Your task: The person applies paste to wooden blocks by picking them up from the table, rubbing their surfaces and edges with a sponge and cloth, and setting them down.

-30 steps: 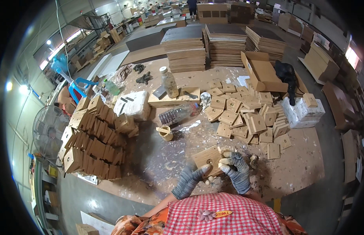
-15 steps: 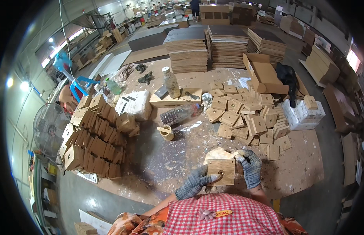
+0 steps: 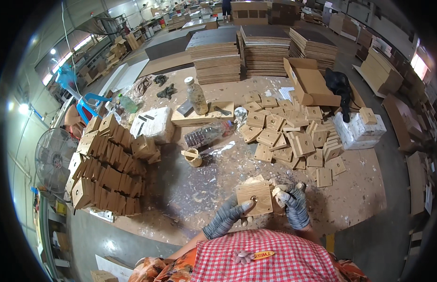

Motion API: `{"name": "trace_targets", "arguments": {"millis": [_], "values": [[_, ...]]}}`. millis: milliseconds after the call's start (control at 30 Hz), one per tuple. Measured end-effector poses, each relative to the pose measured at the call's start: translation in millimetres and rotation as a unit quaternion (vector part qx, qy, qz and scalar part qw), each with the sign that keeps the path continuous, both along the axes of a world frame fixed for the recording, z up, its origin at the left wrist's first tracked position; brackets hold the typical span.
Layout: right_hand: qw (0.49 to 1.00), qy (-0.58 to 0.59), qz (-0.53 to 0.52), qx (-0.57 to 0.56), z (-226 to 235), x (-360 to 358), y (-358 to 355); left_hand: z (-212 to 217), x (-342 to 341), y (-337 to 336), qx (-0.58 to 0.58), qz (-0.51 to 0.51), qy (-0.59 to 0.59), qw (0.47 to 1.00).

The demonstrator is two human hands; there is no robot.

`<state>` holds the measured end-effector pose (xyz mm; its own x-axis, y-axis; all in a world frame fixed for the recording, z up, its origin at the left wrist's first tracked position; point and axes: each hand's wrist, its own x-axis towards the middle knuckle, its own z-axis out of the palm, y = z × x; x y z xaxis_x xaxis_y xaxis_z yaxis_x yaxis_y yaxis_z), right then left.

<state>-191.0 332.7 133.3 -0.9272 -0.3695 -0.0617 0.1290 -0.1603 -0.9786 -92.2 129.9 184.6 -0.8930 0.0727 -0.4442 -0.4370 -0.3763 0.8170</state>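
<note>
Hands: the gloved left hand (image 3: 226, 217) and right hand (image 3: 293, 206) gripped a square wooden block (image 3: 254, 198).
Floor: loose wooden squares (image 3: 293, 136) lay beyond.
Left: stacked blocks (image 3: 105, 164).

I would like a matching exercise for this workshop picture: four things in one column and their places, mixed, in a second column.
Things:
1. square wooden block
2. clear bottle
3. electric fan
4. open cardboard box

Places:
A. far right, in front of the board stacks
B. at the left edge, beside the stacked blocks
C. held between the left hand and right hand
D. upright on a plank

Pairs: 1-C, 2-D, 3-B, 4-A
</note>
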Motion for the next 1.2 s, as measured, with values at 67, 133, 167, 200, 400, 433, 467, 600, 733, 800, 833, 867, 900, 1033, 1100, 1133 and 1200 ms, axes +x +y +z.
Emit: {"name": "trace_targets", "arguments": {"millis": [67,133,167,200,400,433,467,600,733,800,833,867,900,1033,1100,1133,1200], "values": [[0.997,-0.055,0.020,-0.044,0.6,3.3,0.8,-1.0,2.5,-1.5,-0.024,0.006,0.017,1.000],[0.995,-0.059,0.027,-0.074,-1.6,4.7,-0.1,1.0,3.1,0.4,-0.029,0.020,0.016,0.999],[0.995,-0.059,0.028,-0.074,-1.4,6.0,0.6,1.4,3.1,1.3,-0.033,0.034,0.016,0.999],[0.990,-0.076,0.066,-0.100,-0.3,7.6,1.7,-1.7,2.6,1.4,-0.033,0.035,0.016,0.999],[0.987,0.003,0.117,-0.107,4.6,17.9,-10.3,-3.8,3.5,0.5,0.087,0.079,0.003,0.993],[0.986,0.004,0.118,-0.117,3.8,17.1,-8.9,-3.0,3.3,0.6,0.098,0.066,-0.010,0.993],[0.985,0.005,0.119,-0.127,2.9,16.6,-7.4,-2.6,2.7,1.2,0.110,0.053,-0.023,0.992],[0.983,-0.068,0.097,-0.143,10.8,22.8,-9.8,-11.1,1.9,-2.7,0.162,0.043,-0.033,0.985],[0.984,-0.079,0.095,-0.130,16.1,23.7,-13.0,-25.9,2.8,-6.6,0.279,0.066,-0.094,0.953],[0.987,-0.071,0.075,-0.120,16.1,24.5,-14.1,-28.0,2.8,-7.0,0.296,0.077,-0.099,0.947],[0.989,-0.062,0.071,-0.112,10.2,24.2,-12.6,-28.7,2.3,-7.7,0.307,0.070,-0.104,0.944],[0.991,-0.054,0.067,-0.104,6.9,24.0,-11.6,-29.5,1.9,-8.4,0.317,0.063,-0.110,0.940],[0.991,-0.054,0.067,-0.104,6.9,23.5,-11.5,-31.1,1.7,-9.0,0.317,0.063,-0.110,0.940],[0.990,-0.074,0.075,-0.094,9.1,22.7,-12.8,-25.4,4.2,-8.8,0.307,0.062,-0.115,0.943],[0.985,-0.104,0.082,-0.107,8.5,20.5,-12.9,-17.0,2.0,-8.7,0.280,0.063,-0.124,0.950],[0.997,-0.055,0.048,-0.029,7.6,17.1,-13.8,-12.4,-0.2,-9.9,0.188,0.030,-0.086,0.978],[0.999,-0.006,0.013,0.049,7.6,12.5,-11.9,-14.7,-1.4,-10.0,0.092,-0.005,-0.047,0.995]]}}
